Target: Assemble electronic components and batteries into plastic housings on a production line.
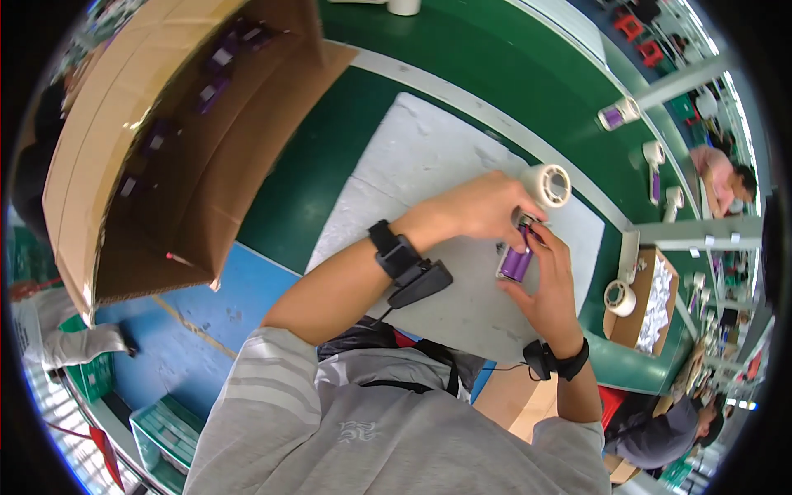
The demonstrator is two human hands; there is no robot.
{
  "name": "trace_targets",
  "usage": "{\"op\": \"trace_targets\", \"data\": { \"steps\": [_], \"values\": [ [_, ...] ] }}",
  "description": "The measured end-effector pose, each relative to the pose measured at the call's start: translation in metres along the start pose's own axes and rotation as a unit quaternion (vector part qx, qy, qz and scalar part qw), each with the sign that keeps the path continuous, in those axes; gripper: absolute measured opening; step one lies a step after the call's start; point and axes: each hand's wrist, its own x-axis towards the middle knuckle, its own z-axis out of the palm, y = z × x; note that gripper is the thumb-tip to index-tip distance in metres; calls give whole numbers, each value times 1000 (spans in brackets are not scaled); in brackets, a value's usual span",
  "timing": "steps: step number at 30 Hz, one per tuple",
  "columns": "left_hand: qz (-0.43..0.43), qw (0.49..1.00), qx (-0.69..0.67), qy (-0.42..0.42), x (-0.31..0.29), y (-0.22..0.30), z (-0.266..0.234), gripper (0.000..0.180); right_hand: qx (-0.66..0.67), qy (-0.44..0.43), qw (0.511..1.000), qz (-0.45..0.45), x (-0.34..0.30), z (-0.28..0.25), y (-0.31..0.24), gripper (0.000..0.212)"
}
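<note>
A cream handheld device with a round, fan-like head (551, 186) and a purple handle (516, 262) is held above a light grey mat. Dark parts show at the handle's upper end; my fingers hide where it meets the head. My left hand (487, 208) comes in from the left, its thumb and fingers pinched at that upper end, just below the head. From the right, my right hand (546, 285) grips the handle, fingers at its top and thumb near its lower end. Both wrists wear black straps with small dark units.
The grey mat (396, 177) lies on a green table. At left stands a large open cardboard box (239, 157) with purple pieces inside. Similar devices (619, 114) line the far right edge. A small carton (640, 318) with silvery contents is at right. Other people sit farther right.
</note>
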Motion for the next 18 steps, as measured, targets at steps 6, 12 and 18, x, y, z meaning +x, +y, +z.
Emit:
{"op": "trace_targets", "data": {
  "steps": [6, 12, 18],
  "values": [
    [53, 969, 137, 197, 3, -18, -12, 38, -75, 52, 991, 99, 39, 1, 58, 56],
    [-110, 908, 45, 401, 0, -20, -51, 21, -34, 133, 986, 97, 33, 8, 74, 47],
    [-26, 729, -21, 684, -34, -43, -114, 16, 105, 117, 983, 93, 4, 21, 91, 33]
  ]
}}
